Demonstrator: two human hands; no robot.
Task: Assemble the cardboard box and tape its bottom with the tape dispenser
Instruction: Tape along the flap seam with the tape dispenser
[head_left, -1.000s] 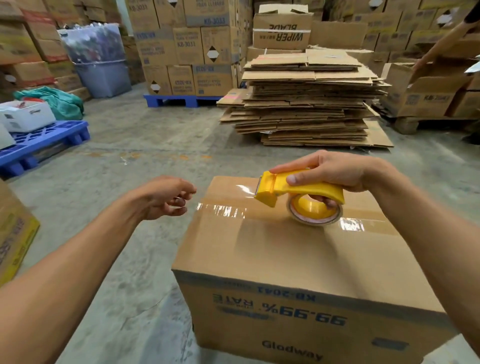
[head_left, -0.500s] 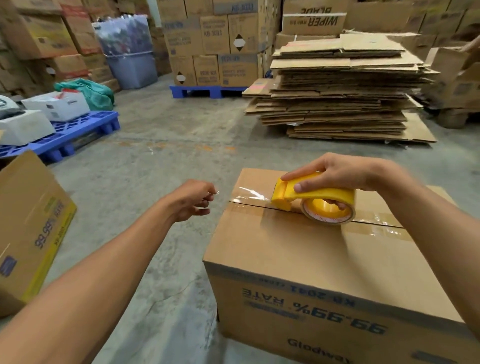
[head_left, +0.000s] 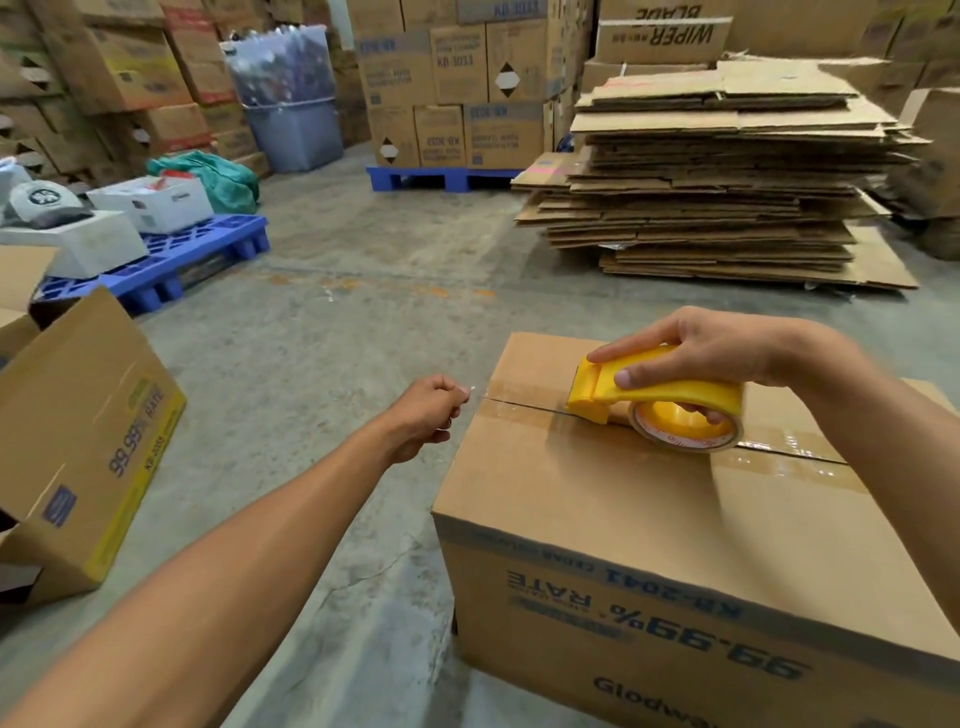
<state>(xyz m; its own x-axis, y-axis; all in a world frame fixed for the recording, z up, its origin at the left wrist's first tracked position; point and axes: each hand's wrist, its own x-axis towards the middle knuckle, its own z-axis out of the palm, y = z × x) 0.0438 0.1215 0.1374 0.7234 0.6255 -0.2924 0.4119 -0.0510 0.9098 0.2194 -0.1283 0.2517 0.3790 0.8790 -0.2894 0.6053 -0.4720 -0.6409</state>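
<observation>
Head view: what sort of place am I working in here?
Most likely a warehouse or packing floor. A tall stack of flattened cartons sits on the concrete floor, printed boxes are piled on a blue pallet, and another blue pallet carries white boxes.

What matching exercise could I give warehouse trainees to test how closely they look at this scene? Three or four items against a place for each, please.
Things:
1. tape dispenser
2. left hand
3. white cap
4. flattened cardboard stack

Places:
A. on the floor behind the box being taped
B. on a white box on the blue pallet
C. on the seam of the cardboard box, in the right hand
D. just off the box's left edge, apparently pinching the tape end

Pairs: 1-C, 2-D, 3-B, 4-A
</observation>
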